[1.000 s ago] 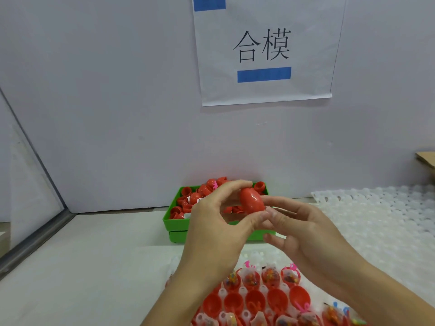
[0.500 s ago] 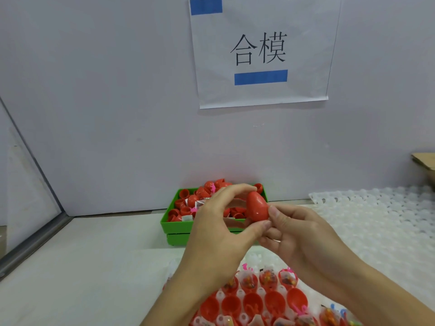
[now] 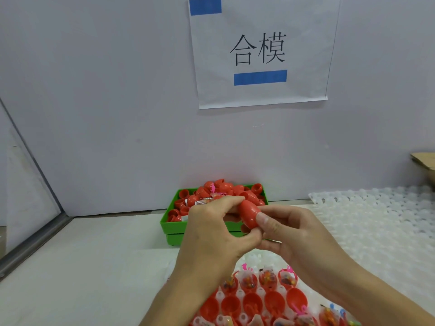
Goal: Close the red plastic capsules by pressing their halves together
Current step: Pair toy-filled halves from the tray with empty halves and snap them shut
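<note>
1. While I watch through the head camera, my only view, both hands meet just below centre frame over the table (image 3: 94,267), holding one red capsule (image 3: 249,214) between them.
2. My left hand (image 3: 211,236) comes up from 6 o'clock; its fingers curl over the capsule's top at 11 o'clock and its thumb presses under it, so it grips the capsule.
3. My right hand (image 3: 294,234) comes in from 4 o'clock; its thumb lies flat on the capsule's lower right side and its fingers fold beneath, so it pinches the same capsule.
4. I see the capsule as one egg shape, tilted with its narrow end toward 11 o'clock; I cannot tell whether its seam is fully shut.
5. Behind the hands, at 12 o'clock from them, a green bin (image 3: 174,225) sits against the wall (image 3: 117,114), heaped with red shells (image 3: 226,188) and a few small packets.
6. At 6 o'clock, a clear tray (image 3: 241,294) holds rows of open red halves (image 3: 273,301); some carry small coloured toys, others look bare.
7. At 3 o'clock, more clear trays (image 3: 376,220) cover the table's right side.
8. At 12 o'clock on the wall hangs a sign (image 3: 261,52) with two black characters and blue bars.
9. At 3 o'clock, at the frame edge, a cardboard corner (image 3: 423,161) shows.
</note>
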`<action>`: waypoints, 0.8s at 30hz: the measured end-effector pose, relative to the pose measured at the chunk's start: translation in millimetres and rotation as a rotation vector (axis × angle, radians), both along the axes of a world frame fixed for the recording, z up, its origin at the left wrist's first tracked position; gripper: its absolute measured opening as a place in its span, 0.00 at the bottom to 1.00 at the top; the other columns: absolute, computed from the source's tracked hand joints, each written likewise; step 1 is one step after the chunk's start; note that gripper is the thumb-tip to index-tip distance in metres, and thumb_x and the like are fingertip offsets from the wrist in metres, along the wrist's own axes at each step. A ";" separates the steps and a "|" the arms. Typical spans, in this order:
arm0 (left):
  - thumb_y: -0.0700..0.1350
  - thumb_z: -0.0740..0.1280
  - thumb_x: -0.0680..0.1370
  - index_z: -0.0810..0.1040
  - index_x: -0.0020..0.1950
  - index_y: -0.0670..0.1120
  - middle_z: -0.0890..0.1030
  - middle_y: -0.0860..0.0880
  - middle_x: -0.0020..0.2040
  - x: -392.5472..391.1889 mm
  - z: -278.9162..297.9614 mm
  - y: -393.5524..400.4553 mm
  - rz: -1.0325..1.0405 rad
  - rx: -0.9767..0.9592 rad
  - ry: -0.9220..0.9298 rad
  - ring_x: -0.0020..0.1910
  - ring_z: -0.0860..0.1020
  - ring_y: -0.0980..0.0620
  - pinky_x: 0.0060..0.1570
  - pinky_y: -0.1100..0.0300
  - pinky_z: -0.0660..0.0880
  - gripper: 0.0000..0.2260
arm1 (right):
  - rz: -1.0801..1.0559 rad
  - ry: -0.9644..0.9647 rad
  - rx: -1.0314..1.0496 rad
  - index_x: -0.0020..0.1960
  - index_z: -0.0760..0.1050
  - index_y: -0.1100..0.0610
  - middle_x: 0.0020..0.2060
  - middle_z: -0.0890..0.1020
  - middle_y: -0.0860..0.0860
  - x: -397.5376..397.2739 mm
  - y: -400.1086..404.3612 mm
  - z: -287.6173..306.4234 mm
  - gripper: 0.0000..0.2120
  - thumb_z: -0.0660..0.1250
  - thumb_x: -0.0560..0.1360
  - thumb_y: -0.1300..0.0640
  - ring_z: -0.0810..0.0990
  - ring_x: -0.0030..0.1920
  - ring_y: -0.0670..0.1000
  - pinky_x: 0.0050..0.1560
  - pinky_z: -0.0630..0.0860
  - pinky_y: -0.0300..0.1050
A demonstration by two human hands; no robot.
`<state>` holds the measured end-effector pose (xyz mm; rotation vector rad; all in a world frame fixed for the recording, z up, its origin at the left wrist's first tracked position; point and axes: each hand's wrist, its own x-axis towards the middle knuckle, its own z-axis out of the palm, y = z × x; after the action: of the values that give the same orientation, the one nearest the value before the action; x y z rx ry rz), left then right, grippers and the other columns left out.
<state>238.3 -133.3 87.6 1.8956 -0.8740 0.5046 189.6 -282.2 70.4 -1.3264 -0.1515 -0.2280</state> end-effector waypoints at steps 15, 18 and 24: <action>0.52 0.72 0.72 0.75 0.66 0.56 0.83 0.56 0.57 7.5 -3.0 1.5 -0.262 -0.106 0.484 0.56 0.82 0.57 0.53 0.56 0.81 0.22 | -0.380 -0.194 -0.471 0.49 0.81 0.44 0.43 0.86 0.46 -0.7 -7.9 2.9 0.17 0.76 0.69 0.65 0.85 0.44 0.48 0.42 0.81 0.39; 0.46 0.74 0.75 0.81 0.57 0.54 0.85 0.52 0.51 9.6 -2.9 1.6 -0.286 -0.104 0.487 0.50 0.85 0.51 0.48 0.55 0.82 0.12 | -0.390 -0.271 -0.622 0.50 0.80 0.42 0.45 0.85 0.43 -1.1 -9.8 2.4 0.22 0.77 0.68 0.67 0.83 0.47 0.48 0.40 0.79 0.38; 0.43 0.75 0.74 0.83 0.52 0.56 0.86 0.54 0.48 16.9 -8.3 2.0 -0.247 -0.111 0.435 0.49 0.85 0.52 0.53 0.51 0.81 0.10 | -0.262 -0.274 -0.599 0.54 0.80 0.44 0.48 0.84 0.44 -1.6 -14.1 0.1 0.18 0.75 0.72 0.63 0.83 0.51 0.49 0.45 0.81 0.45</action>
<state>255.1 -131.3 79.3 1.6770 -0.7557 -0.0134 188.1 -296.3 70.5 -1.9094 -0.2922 -0.6228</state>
